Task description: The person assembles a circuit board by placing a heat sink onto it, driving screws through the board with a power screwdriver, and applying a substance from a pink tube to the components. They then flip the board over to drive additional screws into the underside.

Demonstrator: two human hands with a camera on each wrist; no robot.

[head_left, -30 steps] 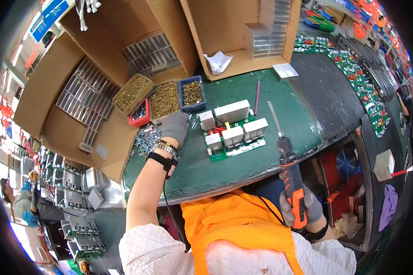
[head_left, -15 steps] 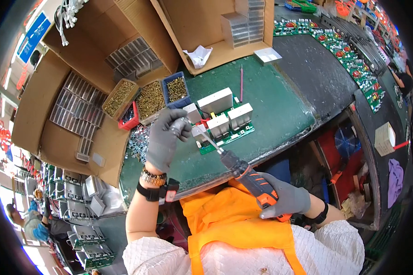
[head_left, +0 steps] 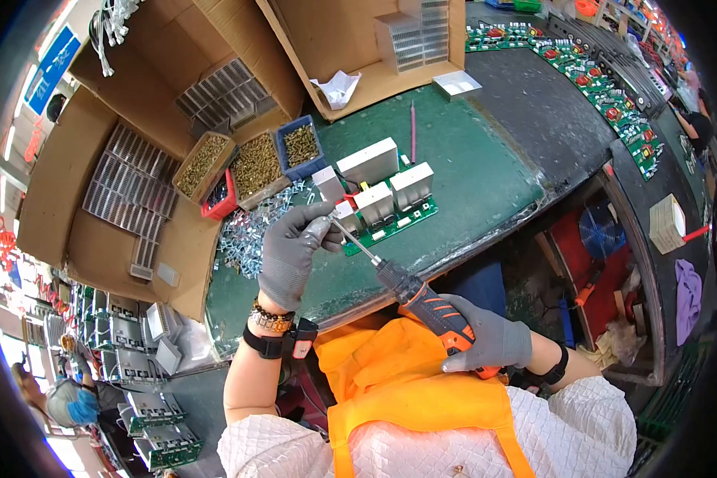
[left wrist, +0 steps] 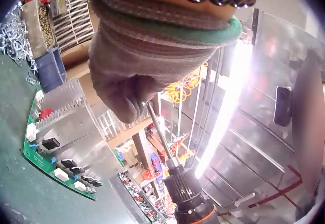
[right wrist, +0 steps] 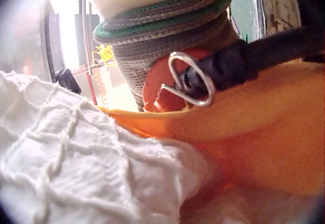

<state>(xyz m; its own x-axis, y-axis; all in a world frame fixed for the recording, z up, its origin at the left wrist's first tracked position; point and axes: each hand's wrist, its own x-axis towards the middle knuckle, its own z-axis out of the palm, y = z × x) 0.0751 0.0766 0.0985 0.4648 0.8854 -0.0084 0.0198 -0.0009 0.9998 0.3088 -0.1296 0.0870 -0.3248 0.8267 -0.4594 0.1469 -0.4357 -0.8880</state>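
Observation:
My gloved left hand (head_left: 293, 253) is raised over the bench, thumb and fingers pinching what looks like a small silver screw, mostly hidden by the glove. The bit of the electric screwdriver (head_left: 430, 309) meets those fingertips; the left wrist view shows the metal bit (left wrist: 160, 132) running up to them. My gloved right hand (head_left: 490, 338) grips the black and orange screwdriver body close to the apron. Just beyond the fingertips lies a green circuit board (head_left: 406, 219) carrying several upright heat sinks (head_left: 368, 162). A heap of loose silver screws (head_left: 251, 239) is left of the left hand.
Blue (head_left: 300, 149), red (head_left: 219, 203) and tan bins (head_left: 256, 169) of small hardware stand behind the heap. Cardboard boxes (head_left: 406, 88) holding metal parts line the back. A purple stick (head_left: 413, 135) lies behind the board. Several circuit boards (head_left: 589, 84) fill the far right.
My left hand has risen from the loose screws by the bins and come toward me. The screwdriver has swung from upright to pointing left, its bit now at the left fingertips.

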